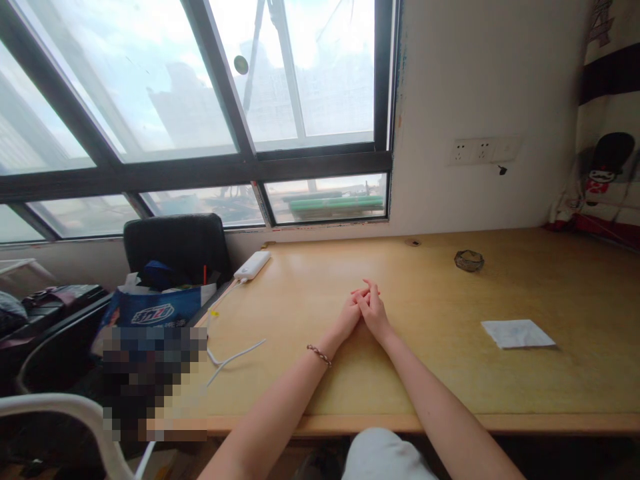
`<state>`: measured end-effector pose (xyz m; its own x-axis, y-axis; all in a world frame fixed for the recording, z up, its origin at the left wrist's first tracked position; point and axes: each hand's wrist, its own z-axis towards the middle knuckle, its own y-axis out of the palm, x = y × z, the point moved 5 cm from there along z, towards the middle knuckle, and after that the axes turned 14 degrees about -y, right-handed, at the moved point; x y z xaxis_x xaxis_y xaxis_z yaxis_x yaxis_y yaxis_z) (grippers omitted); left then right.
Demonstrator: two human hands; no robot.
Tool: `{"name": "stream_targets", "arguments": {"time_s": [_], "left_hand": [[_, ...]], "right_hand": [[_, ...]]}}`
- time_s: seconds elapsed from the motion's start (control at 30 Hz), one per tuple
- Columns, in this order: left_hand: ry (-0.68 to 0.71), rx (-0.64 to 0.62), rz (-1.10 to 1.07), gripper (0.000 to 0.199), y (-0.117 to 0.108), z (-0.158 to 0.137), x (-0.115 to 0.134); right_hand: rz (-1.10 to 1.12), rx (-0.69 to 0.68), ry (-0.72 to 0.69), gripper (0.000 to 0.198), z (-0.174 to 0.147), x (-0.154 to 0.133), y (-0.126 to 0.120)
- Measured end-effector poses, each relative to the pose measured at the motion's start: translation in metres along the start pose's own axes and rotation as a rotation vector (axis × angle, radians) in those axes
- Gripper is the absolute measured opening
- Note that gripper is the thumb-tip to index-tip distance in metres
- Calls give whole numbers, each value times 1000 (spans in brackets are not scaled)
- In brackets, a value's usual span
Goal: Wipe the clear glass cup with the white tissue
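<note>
My left hand (347, 315) and my right hand (374, 312) rest together on the wooden desk (320, 387), fingers laced into each other. Both are closed, and I see no object between them. A braided bracelet (319, 355) circles my left wrist. The forearms come in from the bottom edge and form a peak at the hands. To the right, apart from my right hand, lies a folded white paper (518, 333). A white power bank (253, 265) with a cable plugged in sits at the desk's back left corner.
A dark glass ashtray (469, 261) stands at the back right. White cable (235, 357) trails over the left edge. Left of the desk, a blue bag (155, 310) sits on a black chair (175, 243). Behind are a window (320, 157), wall sockets (484, 151) and a curtain (607, 160).
</note>
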<state>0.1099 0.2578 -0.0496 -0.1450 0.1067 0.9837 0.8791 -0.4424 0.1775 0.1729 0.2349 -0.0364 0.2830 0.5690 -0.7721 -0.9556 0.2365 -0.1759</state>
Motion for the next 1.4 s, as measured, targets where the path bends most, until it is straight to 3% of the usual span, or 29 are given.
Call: {"name": "stream_targets", "arguments": {"time_s": [0.27,1.4], "left_hand": [[44,21,-102,64,-5,3,-5],[13,-13,-78,57,2,-5,6]], "right_hand": [[28,-22,27,56,0,4,2],[2,0,9,60,-1,2,1]]}}
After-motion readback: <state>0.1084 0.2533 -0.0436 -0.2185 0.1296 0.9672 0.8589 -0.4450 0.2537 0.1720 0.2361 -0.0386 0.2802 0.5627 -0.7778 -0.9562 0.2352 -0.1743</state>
